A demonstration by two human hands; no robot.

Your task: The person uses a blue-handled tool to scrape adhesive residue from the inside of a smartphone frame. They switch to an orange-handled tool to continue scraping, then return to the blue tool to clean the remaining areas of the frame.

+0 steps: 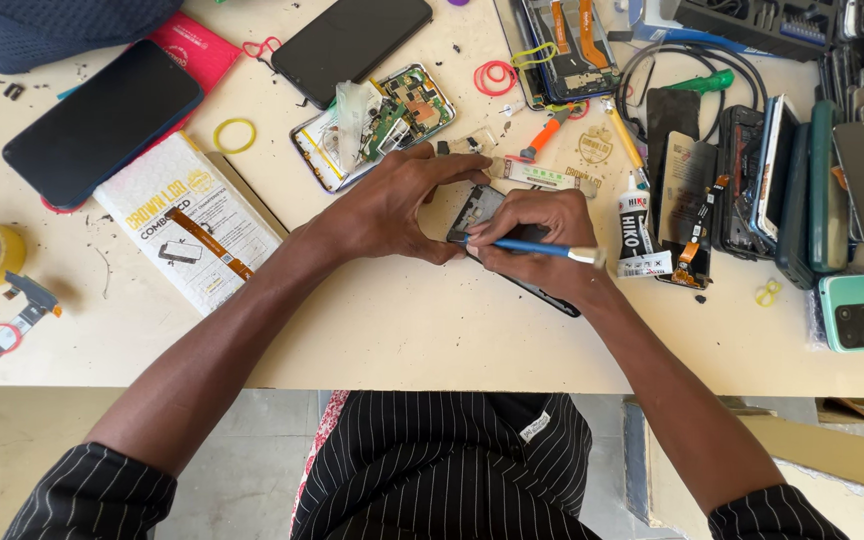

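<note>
Steadying a dark, opened phone (pixel 479 207) flat on the cream worktable (pixel 402 330), the person's left hand (pixel 392 212) curls over its upper end, thumb low and fingers arched across the top, closed on the edge rather than gripping hard. The right hand (pixel 537 240) is pinched shut around a thin blue tool (pixel 532 247), held like a pen, its tip aimed at the phone's side near the left thumb; its pale rear end points toward a small white glue bottle (pixel 636 235) standing just beside the wrist. The phone lies between both hands, near the table's middle, its lower corner poking out under the right wrist.

The step in hand looks like fine work along the phone's edge with the tool tip. To do it well, the judgement is that the left hand should press the body down so it cannot skate, while the right keeps the tool shallow and moves in short, light strokes. The heel of the right hand resting on the table would lend control. A loose circuit board (pixel 407 105) and an orange-handled tool (pixel 542 135) lie near above, well apart from the working tip, so elbow room is adequate.
</note>
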